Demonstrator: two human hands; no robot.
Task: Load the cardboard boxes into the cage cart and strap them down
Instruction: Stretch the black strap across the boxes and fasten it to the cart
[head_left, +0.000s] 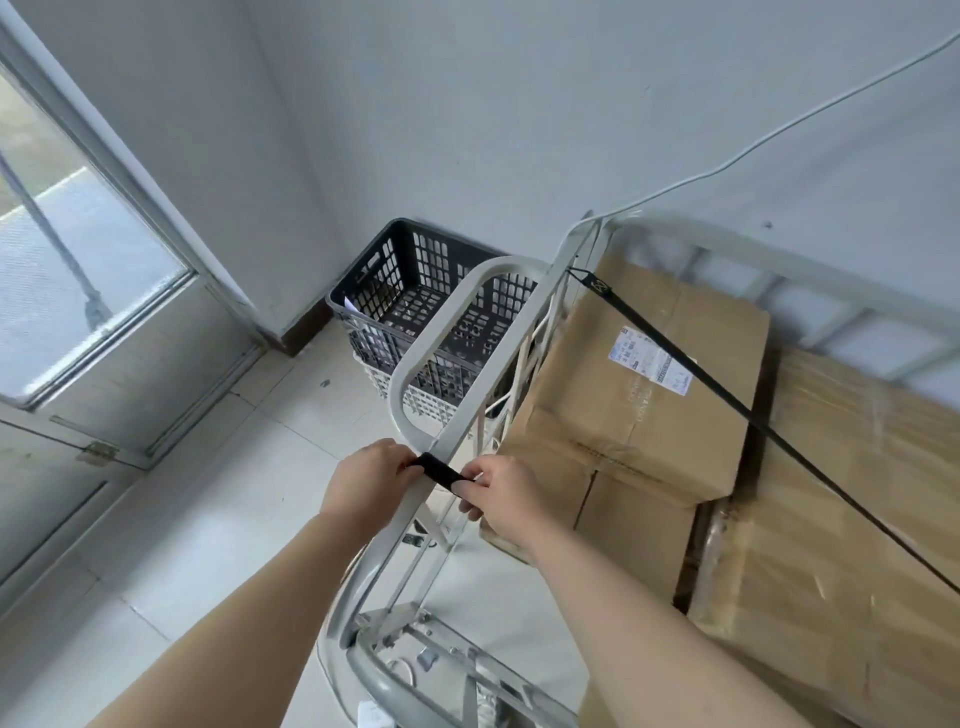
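**Two hands on one short strap at the cart rail**

Far left is a glass door (78, 260) with a pale tiled floor (197, 519) in front of it. Moving right, a black crate (415, 291) sits stacked on a white crate (415, 402) in the far corner, just outside the cage cart (488, 395).

Near the middle, the left hand (363, 483) is on the outer side of the cart's top rail, fingers curled and pinching one end of a short black strap (436, 470). That strap lies over the rail. The right hand (506, 499) is just on the inner side, thumb and fingers clamped on the other end.

Right of the hands, the cardboard boxes are already in the cart. A top box (649, 384) with a white label sits on other cartons, and a bigger taped box (831, 545) is beside it on the right. A long black strap (727, 395) runs from the far rail corner diagonally across the top box and out at the right edge. A white cable (779, 130) hangs along the wall above.
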